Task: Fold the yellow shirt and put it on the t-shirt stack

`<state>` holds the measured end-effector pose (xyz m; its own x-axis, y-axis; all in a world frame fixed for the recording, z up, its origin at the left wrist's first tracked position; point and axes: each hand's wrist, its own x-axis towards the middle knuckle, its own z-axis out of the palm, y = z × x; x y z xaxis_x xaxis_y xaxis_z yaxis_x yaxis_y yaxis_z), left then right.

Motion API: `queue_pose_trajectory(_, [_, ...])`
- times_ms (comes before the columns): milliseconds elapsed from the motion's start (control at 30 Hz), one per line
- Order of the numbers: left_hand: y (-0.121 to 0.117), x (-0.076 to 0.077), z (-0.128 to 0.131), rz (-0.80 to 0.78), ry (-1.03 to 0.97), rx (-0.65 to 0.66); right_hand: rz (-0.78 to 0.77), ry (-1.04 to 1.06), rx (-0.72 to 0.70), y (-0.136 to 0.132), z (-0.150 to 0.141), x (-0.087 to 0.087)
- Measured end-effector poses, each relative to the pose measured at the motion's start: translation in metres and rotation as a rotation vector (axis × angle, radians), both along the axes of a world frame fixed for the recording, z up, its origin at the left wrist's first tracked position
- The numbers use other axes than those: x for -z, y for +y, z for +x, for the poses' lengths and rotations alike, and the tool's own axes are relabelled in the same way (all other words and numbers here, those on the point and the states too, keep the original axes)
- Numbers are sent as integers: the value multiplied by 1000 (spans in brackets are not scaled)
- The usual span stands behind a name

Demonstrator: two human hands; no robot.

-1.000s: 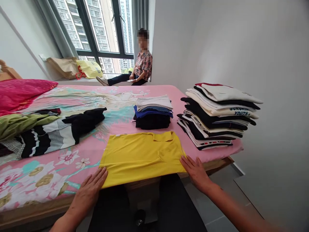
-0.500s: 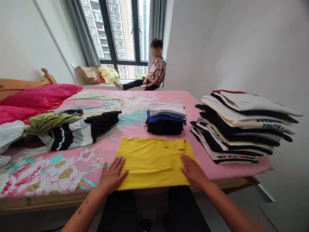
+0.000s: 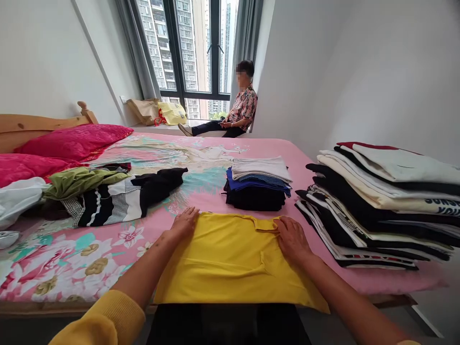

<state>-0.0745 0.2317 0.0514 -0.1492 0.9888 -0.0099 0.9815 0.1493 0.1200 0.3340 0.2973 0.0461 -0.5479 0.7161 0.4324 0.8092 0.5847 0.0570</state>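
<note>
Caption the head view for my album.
Left hand and right hand at the far edge of a yellow shirt on a flowered bedsheet, a tall clothes stack alongside.

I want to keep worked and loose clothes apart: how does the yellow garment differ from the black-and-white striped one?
The yellow garment is one plain colour; the striped garment has black, white and grey bands.
The yellow garment lies mostly flat; the striped garment is bunched up.
The left hand and right hand are at the yellow garment; neither touches the striped garment.
Both garments lie on the floral bedsheet.
</note>
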Motion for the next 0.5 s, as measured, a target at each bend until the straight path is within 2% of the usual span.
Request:
queue_pose_trajectory(67, [14, 0, -5, -10, 4, 22, 18, -27, 4, 9, -4, 1])
queue_pose_trajectory(133, [24, -3, -8, -23, 13, 37, -35, -57, -18, 18, -9, 1])
queue_pose_trajectory(267, [27, -21, -9, -12, 47, 73, -180, 26, -16, 31, -6, -4])
queue_pose_trajectory(400, [-4, -43, -7, 68, 67, 126, -108, 228, -109, 20, 18, -22])
queue_pose_trajectory(500, [-45, -46, -5, 168, 67, 207, -106, 225, -217, -8, 41, -33])
